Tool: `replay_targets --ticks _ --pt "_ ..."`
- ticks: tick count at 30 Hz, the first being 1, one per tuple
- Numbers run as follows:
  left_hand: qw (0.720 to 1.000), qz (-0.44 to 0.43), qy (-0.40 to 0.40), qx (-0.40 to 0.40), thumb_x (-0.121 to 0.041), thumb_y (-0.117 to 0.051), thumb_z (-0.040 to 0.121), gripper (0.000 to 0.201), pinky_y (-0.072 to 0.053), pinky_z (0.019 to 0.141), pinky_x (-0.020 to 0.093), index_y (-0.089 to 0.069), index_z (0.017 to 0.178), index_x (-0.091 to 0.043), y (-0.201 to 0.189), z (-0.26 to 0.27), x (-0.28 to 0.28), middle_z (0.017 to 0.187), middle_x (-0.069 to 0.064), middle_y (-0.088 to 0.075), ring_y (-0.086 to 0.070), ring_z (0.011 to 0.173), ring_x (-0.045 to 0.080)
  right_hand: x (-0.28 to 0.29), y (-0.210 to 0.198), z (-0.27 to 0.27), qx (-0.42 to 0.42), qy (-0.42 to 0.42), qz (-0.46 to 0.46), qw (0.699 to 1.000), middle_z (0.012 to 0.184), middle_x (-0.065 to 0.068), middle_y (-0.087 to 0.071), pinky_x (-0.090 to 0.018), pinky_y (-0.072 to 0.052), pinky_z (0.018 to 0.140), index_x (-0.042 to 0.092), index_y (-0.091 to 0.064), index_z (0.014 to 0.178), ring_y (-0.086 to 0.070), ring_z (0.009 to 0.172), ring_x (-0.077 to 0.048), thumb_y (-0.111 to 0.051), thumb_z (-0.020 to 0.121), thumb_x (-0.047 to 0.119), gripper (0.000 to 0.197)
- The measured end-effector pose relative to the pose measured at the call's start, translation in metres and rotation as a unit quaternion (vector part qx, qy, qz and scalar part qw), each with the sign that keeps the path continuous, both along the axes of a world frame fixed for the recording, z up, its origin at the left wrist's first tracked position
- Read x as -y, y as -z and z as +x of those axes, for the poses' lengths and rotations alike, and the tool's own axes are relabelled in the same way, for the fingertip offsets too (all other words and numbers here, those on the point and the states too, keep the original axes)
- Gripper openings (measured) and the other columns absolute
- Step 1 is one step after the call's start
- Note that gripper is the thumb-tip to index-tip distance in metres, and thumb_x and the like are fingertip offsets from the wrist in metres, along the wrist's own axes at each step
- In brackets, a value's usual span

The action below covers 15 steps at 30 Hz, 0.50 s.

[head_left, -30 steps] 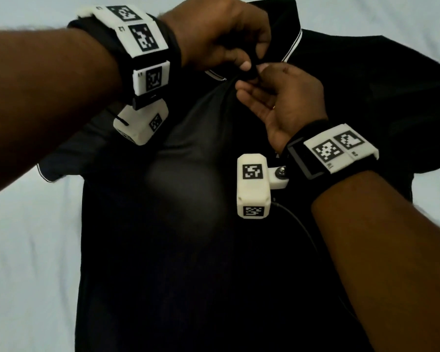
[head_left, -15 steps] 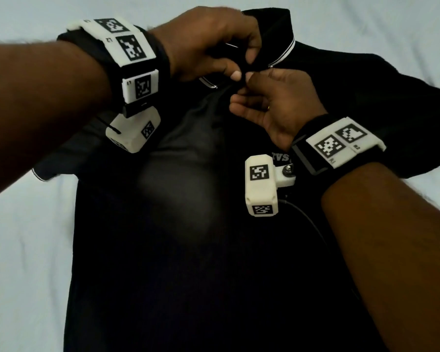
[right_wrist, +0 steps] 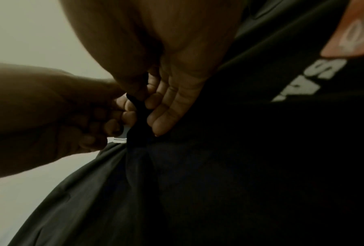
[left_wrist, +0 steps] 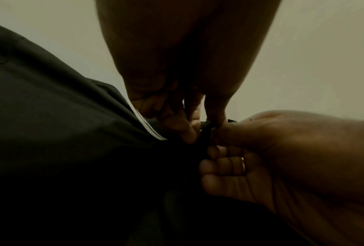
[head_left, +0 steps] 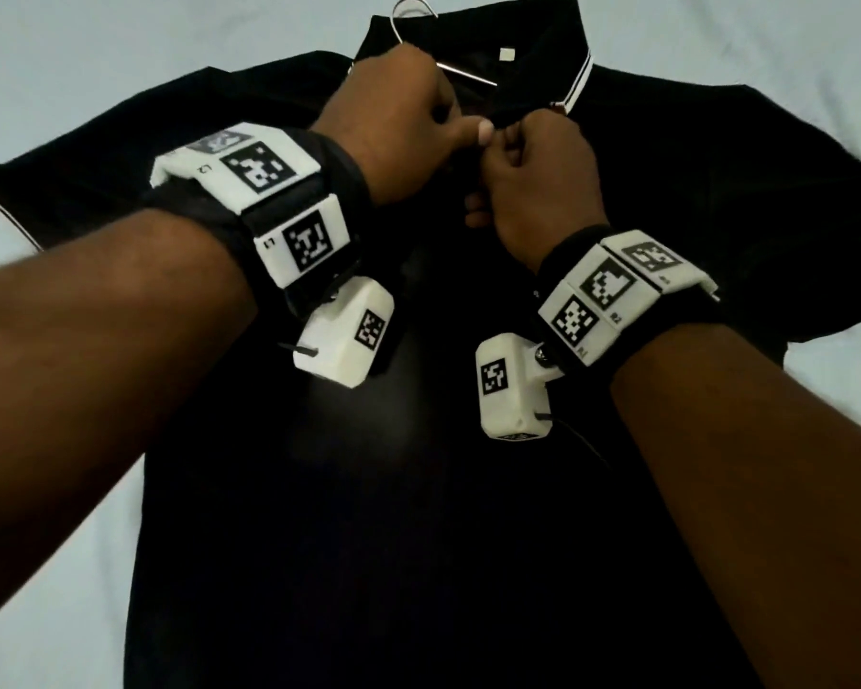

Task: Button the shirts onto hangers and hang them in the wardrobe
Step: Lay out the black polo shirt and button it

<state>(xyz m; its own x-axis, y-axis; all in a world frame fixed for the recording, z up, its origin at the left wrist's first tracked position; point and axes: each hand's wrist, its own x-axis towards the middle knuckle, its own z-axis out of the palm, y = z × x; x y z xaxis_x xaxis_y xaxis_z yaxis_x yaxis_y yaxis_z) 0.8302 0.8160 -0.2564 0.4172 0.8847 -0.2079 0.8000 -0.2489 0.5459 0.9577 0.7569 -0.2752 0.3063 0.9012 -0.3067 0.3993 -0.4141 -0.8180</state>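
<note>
A black polo shirt with white-trimmed collar lies flat on a pale sheet, a metal hanger inside its neck. My left hand and right hand meet at the placket just below the collar. Each pinches a black fabric edge between thumb and fingers. In the left wrist view my left hand grips the placket against the right hand. In the right wrist view my right hand pinches the same strip, the left hand opposite. No button shows.
The pale bedsheet surrounds the shirt on all sides. The shirt's sleeves spread out left and right. White lettering and an orange patch sit on the shirt's chest beside my right hand.
The view has tilted so the hanger hook and the whole collar now show. My right hand has turned from palm-up to knuckles-up and closed in against the left at the placket.
</note>
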Motion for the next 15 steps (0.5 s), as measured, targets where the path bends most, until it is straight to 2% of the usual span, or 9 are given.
replay_targets --ticks 2,5,8,10,12,14,15 --pt "1.000 0.000 0.021 -0.013 -0.037 -0.058 0.101 0.029 -0.045 0.079 0.027 -0.073 0.093 -0.013 -0.002 0.000 -0.002 0.086 0.000 -0.066 -0.059 0.078 0.012 0.000 0.001 0.002 0.040 -0.019 0.000 0.999 0.082 -0.011 -0.070 -0.043 -0.061 0.062 0.013 -0.055 0.087 -0.071 0.063 -0.023 -0.055 0.099 0.027 0.018" --pt "0.999 0.026 0.035 -0.025 -0.031 -0.056 0.100 0.025 -0.045 0.080 0.028 -0.071 0.092 -0.012 -0.005 0.001 -0.002 0.086 -0.001 -0.062 -0.057 0.081 0.014 0.000 0.000 0.000 0.067 -0.028 0.010 0.997 0.087 -0.012 -0.069 -0.049 -0.059 0.073 0.011 -0.059 0.089 -0.071 0.077 -0.029 -0.052 0.093 0.029 0.020" --pt "1.000 0.003 -0.004 0.009 -0.028 -0.055 0.099 0.028 -0.045 0.075 0.027 -0.072 0.090 -0.006 -0.004 -0.002 -0.002 0.083 0.002 -0.063 -0.055 0.073 0.012 -0.002 -0.001 -0.002 0.040 -0.016 0.026 0.999 0.078 -0.008 -0.068 -0.049 -0.059 0.070 0.018 -0.055 0.076 -0.071 0.072 -0.027 -0.052 0.089 0.028 0.017" --pt "0.999 -0.015 -0.023 0.022 -0.029 -0.054 0.101 0.034 -0.044 0.076 0.030 -0.072 0.093 -0.002 -0.002 -0.005 -0.002 0.084 0.008 -0.064 -0.056 0.073 0.016 -0.004 0.000 -0.003 0.036 -0.014 0.029 0.999 0.068 -0.003 -0.063 -0.049 -0.058 0.068 0.018 -0.054 0.071 -0.069 0.069 -0.026 -0.051 0.086 0.031 0.020" --pt "1.000 0.010 -0.011 -0.009 -0.032 -0.051 0.103 0.035 -0.041 0.079 0.032 -0.069 0.099 -0.003 0.001 -0.005 0.001 0.093 0.013 -0.065 -0.062 0.089 0.026 -0.005 0.003 -0.001 0.025 -0.012 0.035 0.999 0.062 -0.002 -0.057 -0.052 -0.056 0.068 0.015 -0.056 0.070 -0.064 0.066 -0.028 -0.049 0.081 0.037 0.025" --pt "0.995 0.067 0.022 -0.065 -0.035 -0.047 0.105 0.033 -0.040 0.084 0.037 -0.065 0.110 -0.008 0.004 -0.002 0.004 0.112 0.016 -0.066 -0.060 0.108 0.035 -0.003 0.010 0.002 -0.005 -0.001 0.030 1.000 0.060 -0.005 -0.056 -0.055 -0.053 0.066 0.011 -0.059 0.069 -0.057 0.061 -0.029 -0.052 0.082 0.037 0.030" --pt "0.991 0.088 0.032 -0.091 -0.036 -0.046 0.105 0.033 -0.041 0.086 0.041 -0.062 0.116 -0.009 0.005 -0.001 0.006 0.118 0.016 -0.064 -0.058 0.112 0.037 -0.001 0.010 0.002 -0.013 0.008 0.032 0.999 0.059 -0.006 -0.057 -0.055 -0.052 0.065 0.008 -0.062 0.070 -0.056 0.060 -0.028 -0.054 0.085 0.035 0.032"
